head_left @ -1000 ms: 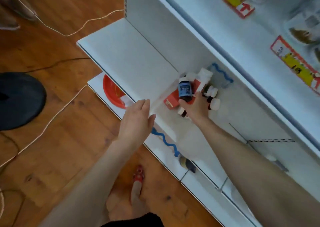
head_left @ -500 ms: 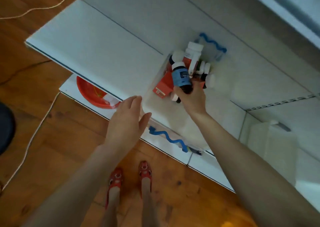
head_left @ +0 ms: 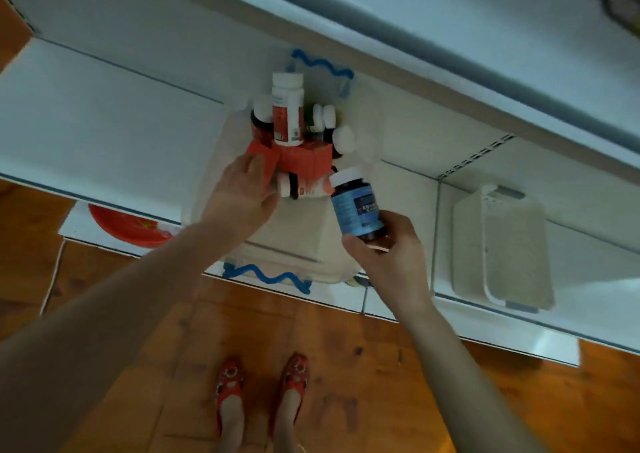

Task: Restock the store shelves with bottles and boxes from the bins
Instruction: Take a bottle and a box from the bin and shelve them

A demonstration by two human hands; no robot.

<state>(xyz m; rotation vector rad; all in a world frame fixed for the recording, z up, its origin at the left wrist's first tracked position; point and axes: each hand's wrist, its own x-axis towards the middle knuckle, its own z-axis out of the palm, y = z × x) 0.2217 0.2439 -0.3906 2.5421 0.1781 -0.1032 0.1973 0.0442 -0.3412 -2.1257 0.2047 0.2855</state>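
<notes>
At far left a red bowl (head_left: pixel 128 226) sits below the shelf (head_left: pixel 104 123). Our left hand (head_left: pixel 239 193) reaches into the clear bin (head_left: pixel 287 245) on that shelf, fingers against the left end of the red box (head_left: pixel 304 160); we cannot tell whether it grips. Our right hand (head_left: pixel 391 255) grasps the blue bottle (head_left: pixel 356 207) by its base, above the bin's right side. A white basket (head_left: pixel 502 245) lies further right.

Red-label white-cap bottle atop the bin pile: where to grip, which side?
Likely just under the cap, from above: the red-label bottle lies topmost with that end free, while other bottles flank its lower half and the red box blocks its base.
</notes>
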